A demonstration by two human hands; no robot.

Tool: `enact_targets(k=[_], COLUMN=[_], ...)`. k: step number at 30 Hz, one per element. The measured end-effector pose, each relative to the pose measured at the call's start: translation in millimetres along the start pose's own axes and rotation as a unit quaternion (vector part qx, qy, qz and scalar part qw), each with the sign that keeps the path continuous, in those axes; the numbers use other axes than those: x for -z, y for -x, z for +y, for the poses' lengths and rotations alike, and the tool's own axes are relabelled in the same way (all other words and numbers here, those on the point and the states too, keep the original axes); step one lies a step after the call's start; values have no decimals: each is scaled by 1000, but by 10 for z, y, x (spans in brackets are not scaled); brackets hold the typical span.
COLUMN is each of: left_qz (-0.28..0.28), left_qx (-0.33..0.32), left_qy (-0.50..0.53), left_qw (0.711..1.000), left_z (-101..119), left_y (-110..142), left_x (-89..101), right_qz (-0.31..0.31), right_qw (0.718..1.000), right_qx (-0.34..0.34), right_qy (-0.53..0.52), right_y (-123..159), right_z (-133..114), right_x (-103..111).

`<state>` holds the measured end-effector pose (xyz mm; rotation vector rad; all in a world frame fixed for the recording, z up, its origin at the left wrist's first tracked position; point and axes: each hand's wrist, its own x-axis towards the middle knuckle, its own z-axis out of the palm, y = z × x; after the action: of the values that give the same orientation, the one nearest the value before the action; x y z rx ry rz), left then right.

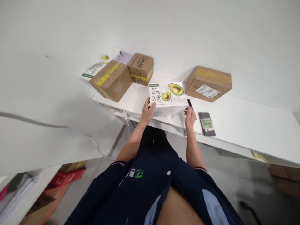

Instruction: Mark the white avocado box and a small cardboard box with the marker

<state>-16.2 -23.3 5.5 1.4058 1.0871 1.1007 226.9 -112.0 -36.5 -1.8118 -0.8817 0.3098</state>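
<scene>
A white carton printed with avocados and the words "Su·per Meal" (167, 95) is at the table's front edge, between my two hands. My left hand (147, 112) grips its left front corner, with the thumb on the near side and the fingers along the left side. At the right front corner, the curled fingers of my right hand (190, 118) press against the carton. Just beside that hand lies a black pen or marker (191, 104), partly hidden by it.
Two taped brown boxes (113, 79) (141, 67) stand at the left back, before another avocado carton (98, 66) and a purple box (124, 58). A labelled brown box (209, 82) sits right of centre. A phone with a banknote (207, 124) lies on the white table (253, 122).
</scene>
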Motion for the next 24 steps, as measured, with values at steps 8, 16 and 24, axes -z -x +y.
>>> enact_targets(k=[8,16,24], left_qz=[8,-7,-30], left_qx=[11,10,-12], left_qy=[-50,-46,-8], left_qw=[999,999,999], left_z=[-17,-15,-92], left_y=[-37,-66,15], left_x=[58,90,191], right_qz=[-91,-84,-81], right_qw=[974,987,982], right_qx=[-83,-41,-16], right_qy=[-190,-132,-167], right_y=[140,204,208], right_z=[123,85,189], right_x=[-179,-105,-117])
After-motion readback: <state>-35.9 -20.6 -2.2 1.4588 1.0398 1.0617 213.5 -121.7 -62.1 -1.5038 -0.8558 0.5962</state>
